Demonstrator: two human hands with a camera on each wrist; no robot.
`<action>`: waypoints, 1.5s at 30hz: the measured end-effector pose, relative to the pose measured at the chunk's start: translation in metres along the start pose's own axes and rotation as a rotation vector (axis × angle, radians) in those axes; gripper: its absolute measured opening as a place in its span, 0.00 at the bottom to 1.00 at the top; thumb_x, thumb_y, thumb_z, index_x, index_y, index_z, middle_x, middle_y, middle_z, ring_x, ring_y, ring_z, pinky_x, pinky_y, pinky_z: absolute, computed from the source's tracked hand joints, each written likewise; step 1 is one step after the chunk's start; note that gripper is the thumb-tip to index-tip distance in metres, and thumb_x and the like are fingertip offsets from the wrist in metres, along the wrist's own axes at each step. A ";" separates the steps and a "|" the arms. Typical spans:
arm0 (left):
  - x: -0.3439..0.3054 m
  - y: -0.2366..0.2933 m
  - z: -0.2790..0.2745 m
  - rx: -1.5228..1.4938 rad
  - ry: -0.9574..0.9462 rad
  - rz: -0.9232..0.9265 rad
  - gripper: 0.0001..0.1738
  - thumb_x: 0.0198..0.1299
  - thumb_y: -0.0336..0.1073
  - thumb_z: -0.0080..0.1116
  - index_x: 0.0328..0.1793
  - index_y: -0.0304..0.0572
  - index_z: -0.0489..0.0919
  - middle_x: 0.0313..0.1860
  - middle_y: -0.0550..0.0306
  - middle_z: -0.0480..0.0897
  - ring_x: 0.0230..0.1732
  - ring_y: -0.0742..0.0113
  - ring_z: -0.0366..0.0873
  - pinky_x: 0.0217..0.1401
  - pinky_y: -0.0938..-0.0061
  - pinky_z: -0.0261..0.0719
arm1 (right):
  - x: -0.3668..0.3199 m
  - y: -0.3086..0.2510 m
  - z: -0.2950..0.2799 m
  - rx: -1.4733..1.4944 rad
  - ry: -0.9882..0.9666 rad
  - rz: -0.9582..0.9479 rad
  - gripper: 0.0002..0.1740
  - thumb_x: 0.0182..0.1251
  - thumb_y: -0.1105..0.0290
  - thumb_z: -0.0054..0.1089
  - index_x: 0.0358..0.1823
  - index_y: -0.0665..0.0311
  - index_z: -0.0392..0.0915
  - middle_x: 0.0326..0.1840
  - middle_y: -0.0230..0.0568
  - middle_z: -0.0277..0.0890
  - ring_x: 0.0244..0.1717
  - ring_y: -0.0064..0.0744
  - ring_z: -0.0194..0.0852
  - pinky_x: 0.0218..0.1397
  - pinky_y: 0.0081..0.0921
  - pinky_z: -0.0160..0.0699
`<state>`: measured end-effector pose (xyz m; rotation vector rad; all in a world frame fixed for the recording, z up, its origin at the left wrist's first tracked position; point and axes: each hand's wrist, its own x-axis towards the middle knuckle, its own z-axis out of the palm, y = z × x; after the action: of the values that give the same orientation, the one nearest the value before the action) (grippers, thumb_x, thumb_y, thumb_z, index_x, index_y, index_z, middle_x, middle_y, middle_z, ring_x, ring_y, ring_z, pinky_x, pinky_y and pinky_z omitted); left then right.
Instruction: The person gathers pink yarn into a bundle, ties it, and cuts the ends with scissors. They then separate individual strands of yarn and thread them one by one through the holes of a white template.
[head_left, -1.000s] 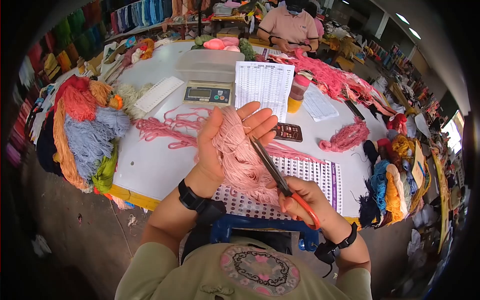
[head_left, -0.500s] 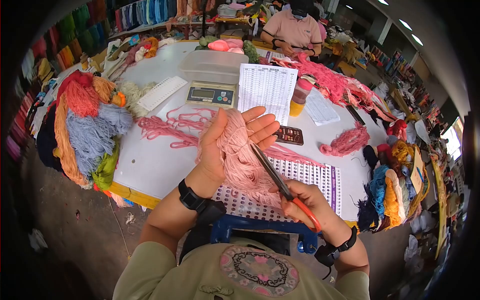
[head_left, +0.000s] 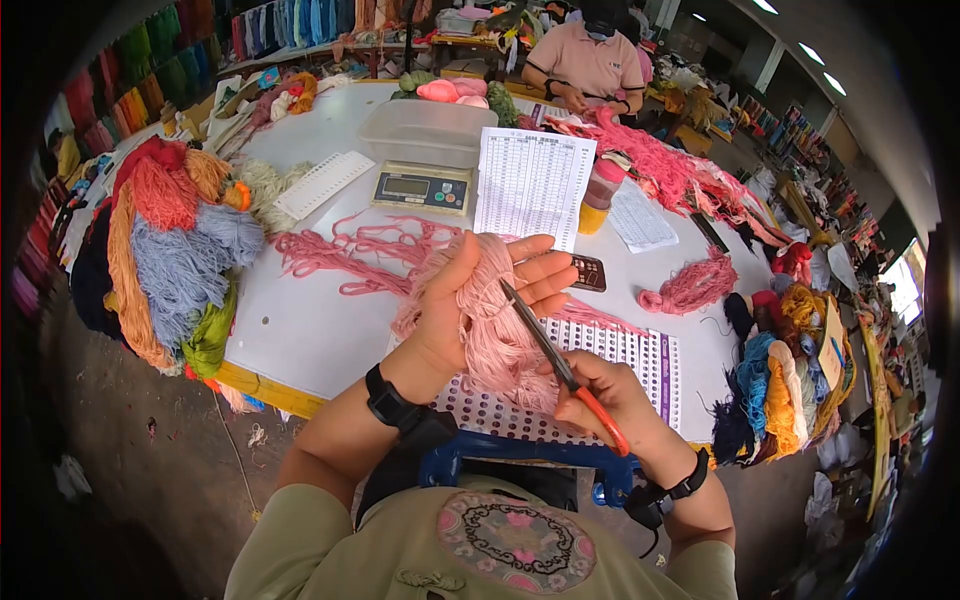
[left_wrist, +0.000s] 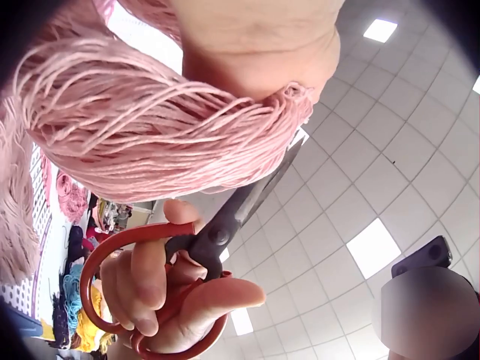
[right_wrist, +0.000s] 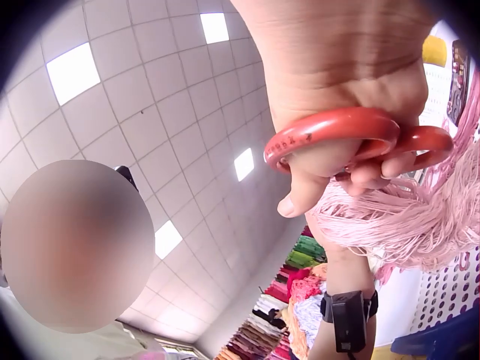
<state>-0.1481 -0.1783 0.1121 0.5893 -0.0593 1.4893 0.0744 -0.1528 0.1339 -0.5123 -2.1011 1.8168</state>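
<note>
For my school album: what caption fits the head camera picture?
Left hand holds a pink yarn bundle; right hand holds red-handled scissors against it.

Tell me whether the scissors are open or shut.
Shut, or nearly: in the head view the scissors show as one dark line, not a V, tip against the pink yarn held by the left hand.

Between your left hand [head_left: 440, 322] with its pink bundle [head_left: 495, 335] and your right hand [head_left: 605, 395] with the scissors [head_left: 540, 340] there is no gap: the blade lies against the yarn. Left of them the bench [head_left: 300, 330] lies bare, a lane between the heaped yarn [head_left: 170, 250] at the edge and the loose pink strands [head_left: 340, 250]. Ahead, the scale [head_left: 420, 187], clear tub [head_left: 425, 130], printed sheet [head_left: 533, 180] and bottle [head_left: 598, 190] stand in a row across the way. On the right the dotted card [head_left: 625, 355], a pink skein [head_left: 695, 285] and another yarn pile [head_left: 790, 370] crowd the bench.
</note>
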 end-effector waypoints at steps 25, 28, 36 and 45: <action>0.015 0.008 -0.018 0.164 0.341 0.153 0.37 0.69 0.58 0.42 0.70 0.32 0.61 0.68 0.40 0.68 0.69 0.51 0.65 0.73 0.61 0.59 | -0.135 -0.002 -0.051 0.049 0.830 -0.160 0.30 0.47 0.79 0.62 0.55 0.67 0.65 0.26 0.33 0.68 0.26 0.26 0.70 0.29 0.22 0.72; 0.013 0.014 -0.021 0.278 0.275 0.064 0.38 0.68 0.56 0.45 0.72 0.33 0.59 0.68 0.40 0.69 0.69 0.52 0.66 0.73 0.61 0.59 | -0.209 -0.012 -0.068 -0.044 0.901 0.179 0.26 0.50 0.78 0.61 0.54 0.65 0.68 0.26 0.31 0.67 0.25 0.21 0.70 0.25 0.16 0.68; 0.030 -0.037 0.040 1.475 -0.504 -0.014 0.42 0.65 0.57 0.48 0.78 0.40 0.54 0.78 0.42 0.51 0.77 0.48 0.51 0.76 0.58 0.49 | -0.151 -0.002 -0.052 -0.326 0.736 -0.267 0.43 0.53 0.76 0.70 0.68 0.65 0.54 0.65 0.48 0.64 0.67 0.41 0.64 0.72 0.40 0.59; 0.027 0.018 0.036 2.357 -0.567 0.680 0.39 0.58 0.70 0.47 0.70 0.61 0.69 0.72 0.55 0.66 0.73 0.49 0.59 0.80 0.54 0.41 | 0.028 -0.044 -0.017 -0.353 0.335 -0.374 0.42 0.49 0.72 0.67 0.67 0.63 0.56 0.62 0.43 0.65 0.61 0.32 0.64 0.61 0.28 0.68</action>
<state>-0.1505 -0.1689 0.1593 3.0263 1.3363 1.2681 0.0543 -0.1302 0.1796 -0.4327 -2.1095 1.0820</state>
